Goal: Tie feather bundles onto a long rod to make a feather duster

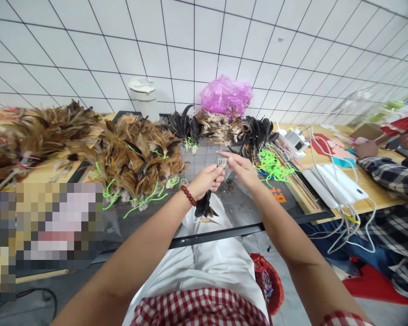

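My left hand [210, 180] is closed around a bundle of dark feathers [204, 206]. Their pale quill ends stick up out of the fist, and the black tips hang down toward my lap. Close beside it, my right hand [240, 168] has its index finger stretched toward the quill ends; whether its thumb and other fingers pinch something there is hidden. Brown feather bundles [136, 158] tied with green string lie left of my hands. Black feathers [258, 133] and a heap of bright green strings [274, 166] are to the right.
A lidded white container [144, 97] and a pink plastic bag [226, 95] stand against the tiled wall. White power strips [336, 185] with tangled cables lie at right, near a co-worker's plaid sleeve [391, 170]. A red-lined bin [270, 285] stands below the table.
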### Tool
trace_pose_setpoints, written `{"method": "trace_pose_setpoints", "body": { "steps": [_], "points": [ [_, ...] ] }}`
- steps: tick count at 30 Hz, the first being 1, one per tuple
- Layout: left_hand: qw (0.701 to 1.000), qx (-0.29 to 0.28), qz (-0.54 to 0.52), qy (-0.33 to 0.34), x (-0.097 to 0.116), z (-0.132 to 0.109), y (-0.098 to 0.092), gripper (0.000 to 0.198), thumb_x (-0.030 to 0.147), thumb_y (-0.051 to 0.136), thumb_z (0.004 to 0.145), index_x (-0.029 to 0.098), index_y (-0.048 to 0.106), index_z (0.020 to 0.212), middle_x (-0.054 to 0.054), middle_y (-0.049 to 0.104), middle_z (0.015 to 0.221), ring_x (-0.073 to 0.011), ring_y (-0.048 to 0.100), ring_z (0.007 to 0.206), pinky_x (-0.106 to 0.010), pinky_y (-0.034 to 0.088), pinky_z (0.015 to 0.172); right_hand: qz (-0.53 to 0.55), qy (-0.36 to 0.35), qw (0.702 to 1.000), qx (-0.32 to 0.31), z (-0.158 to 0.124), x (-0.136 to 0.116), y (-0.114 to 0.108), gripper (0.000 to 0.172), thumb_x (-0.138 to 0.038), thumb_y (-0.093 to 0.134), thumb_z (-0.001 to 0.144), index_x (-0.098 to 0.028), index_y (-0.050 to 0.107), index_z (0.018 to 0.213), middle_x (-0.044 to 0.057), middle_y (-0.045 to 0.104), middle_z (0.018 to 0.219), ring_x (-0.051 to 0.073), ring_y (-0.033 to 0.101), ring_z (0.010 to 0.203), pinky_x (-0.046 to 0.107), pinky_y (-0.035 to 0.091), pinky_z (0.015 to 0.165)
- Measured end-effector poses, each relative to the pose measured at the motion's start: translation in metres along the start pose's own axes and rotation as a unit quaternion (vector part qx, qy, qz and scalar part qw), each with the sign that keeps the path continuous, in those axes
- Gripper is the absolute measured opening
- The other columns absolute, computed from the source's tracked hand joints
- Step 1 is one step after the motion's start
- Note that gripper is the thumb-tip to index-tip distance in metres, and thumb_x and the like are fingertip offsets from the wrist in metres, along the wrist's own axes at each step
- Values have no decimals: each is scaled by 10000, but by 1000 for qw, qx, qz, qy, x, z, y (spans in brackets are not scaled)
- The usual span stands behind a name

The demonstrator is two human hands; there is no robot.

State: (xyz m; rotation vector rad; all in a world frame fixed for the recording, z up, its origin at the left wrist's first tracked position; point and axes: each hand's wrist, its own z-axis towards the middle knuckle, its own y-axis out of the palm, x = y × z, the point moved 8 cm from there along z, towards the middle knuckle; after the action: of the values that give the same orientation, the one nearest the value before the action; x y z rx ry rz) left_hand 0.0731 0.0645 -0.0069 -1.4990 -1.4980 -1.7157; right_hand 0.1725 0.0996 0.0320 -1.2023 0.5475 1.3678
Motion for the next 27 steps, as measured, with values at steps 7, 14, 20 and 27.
{"method": "trace_pose_setpoints", "body": {
  "steps": [7, 14, 20, 27],
  "points": [
    [1000, 12, 1, -19, -9, 1, -2, 194, 316, 539, 868, 151, 490, 779, 62, 377, 555, -12, 255, 357, -119, 187, 349, -59, -2, 997, -48, -1, 8, 15, 503, -557, 483, 865, -198, 664, 1166, 72, 708, 989, 223, 613, 1019, 390, 423, 955],
    [997, 54, -42, 21, 3, 1, -8, 228, 322, 601, 833, 159, 472, 738, 46, 430, 611, -8, 282, 372, -118, 205, 349, -33, -10, 998, -46, 0, 7, 11, 489, -506, 472, 889, -225, 554, 1280, 74, 602, 1239, 221, 524, 1169, 387, 369, 1016],
    [996, 70, -13, 55, 9, 0, -9, 207, 291, 595, 835, 151, 496, 719, 34, 445, 629, -39, 394, 399, -157, 306, 365, -48, 3, 998, -42, -1, 5, 12, 466, -466, 484, 891, -221, 496, 1287, 26, 598, 834, 177, 565, 810, 325, 444, 802],
    [993, 107, 27, 37, 6, 2, -18, 230, 289, 561, 860, 151, 481, 694, 49, 402, 548, -19, 321, 372, -126, 190, 348, 1, 22, 999, -24, 1, -1, -1, 443, -493, 559, 836, -214, 556, 1179, -30, 434, 650, 126, 408, 595, 261, 364, 586]
  ]
}}
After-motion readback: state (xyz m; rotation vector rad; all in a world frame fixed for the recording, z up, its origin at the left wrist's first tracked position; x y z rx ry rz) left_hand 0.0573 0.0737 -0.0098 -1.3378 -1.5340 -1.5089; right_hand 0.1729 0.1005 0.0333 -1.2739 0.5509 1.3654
